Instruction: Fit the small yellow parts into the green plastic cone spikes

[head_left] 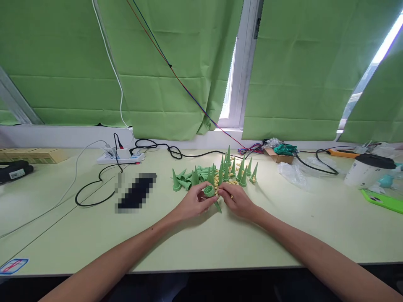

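Observation:
My left hand (197,199) is closed around a green plastic cone (209,191), whose round open end faces up towards me. Its pointed tip sticks out below my fingers. Close beside it, my right hand (236,199) has its fingers pinched together near small pale-yellow pieces (232,182); what lies between the fingertips is too small to make out. Behind both hands, several green cones (242,178) stand upright on their wide ends. More green cones (185,183) lie on their sides in a heap to the left, with yellow pieces scattered among them.
The pale table (176,247) carries a power strip (121,157) with cables at the back left. A pixelated dark patch (137,193) is left of the cones. On the right are a plastic bag (292,174), a lidded white cup (367,172) and a green phone (382,201).

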A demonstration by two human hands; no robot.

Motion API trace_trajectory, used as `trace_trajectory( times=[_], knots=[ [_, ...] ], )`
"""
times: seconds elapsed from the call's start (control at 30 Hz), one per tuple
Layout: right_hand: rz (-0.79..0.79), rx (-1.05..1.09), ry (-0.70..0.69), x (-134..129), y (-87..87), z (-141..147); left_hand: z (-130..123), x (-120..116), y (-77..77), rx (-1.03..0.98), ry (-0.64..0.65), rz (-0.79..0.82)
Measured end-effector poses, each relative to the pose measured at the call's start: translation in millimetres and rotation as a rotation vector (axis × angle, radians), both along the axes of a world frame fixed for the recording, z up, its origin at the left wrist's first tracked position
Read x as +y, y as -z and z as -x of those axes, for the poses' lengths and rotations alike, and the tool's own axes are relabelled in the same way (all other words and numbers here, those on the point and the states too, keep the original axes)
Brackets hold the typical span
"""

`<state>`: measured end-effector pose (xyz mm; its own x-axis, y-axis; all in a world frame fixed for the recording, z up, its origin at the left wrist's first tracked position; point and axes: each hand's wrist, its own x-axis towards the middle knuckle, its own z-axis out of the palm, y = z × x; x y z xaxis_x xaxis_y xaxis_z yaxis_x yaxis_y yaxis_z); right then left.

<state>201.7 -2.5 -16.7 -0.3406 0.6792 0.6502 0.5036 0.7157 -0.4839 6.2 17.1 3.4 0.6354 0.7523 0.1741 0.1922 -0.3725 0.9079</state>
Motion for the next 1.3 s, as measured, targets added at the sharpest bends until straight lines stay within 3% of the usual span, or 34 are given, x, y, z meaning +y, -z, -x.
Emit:
trace_trajectory(
  times=[0.23, 0.43, 0.57, 0.77, 1.03, 1.3],
  knots=[
    [0.002, -0.054, -0.003, -3, -1.3, 1, -2, -5, 2.6, -0.011, -0.041, -0.519],
    [-0.022, -0.016, 0.001, -6, -2.6, 3, 0, -4, 6.3, -0.031, -0.093, -0.646],
    [-0.074, 0.043, 0.033, -8, -6.3, 3, -1, -6, 3.6, -0.121, -0.195, -0.563],
    [-0.128, 0.109, 0.048, -10, -10.4, 1, -2, -2, 2.1, -0.187, -0.293, -0.293],
    [-0.14, 0.075, 0.035, -9, -13.7, 0, -5, -3, 5.2, -0.198, -0.061, 0.086],
    [-0.104, 0.039, 0.037, -6, -7.0, -2, -2, -3, 2.2, -0.198, 0.011, 0.073]
  ],
)
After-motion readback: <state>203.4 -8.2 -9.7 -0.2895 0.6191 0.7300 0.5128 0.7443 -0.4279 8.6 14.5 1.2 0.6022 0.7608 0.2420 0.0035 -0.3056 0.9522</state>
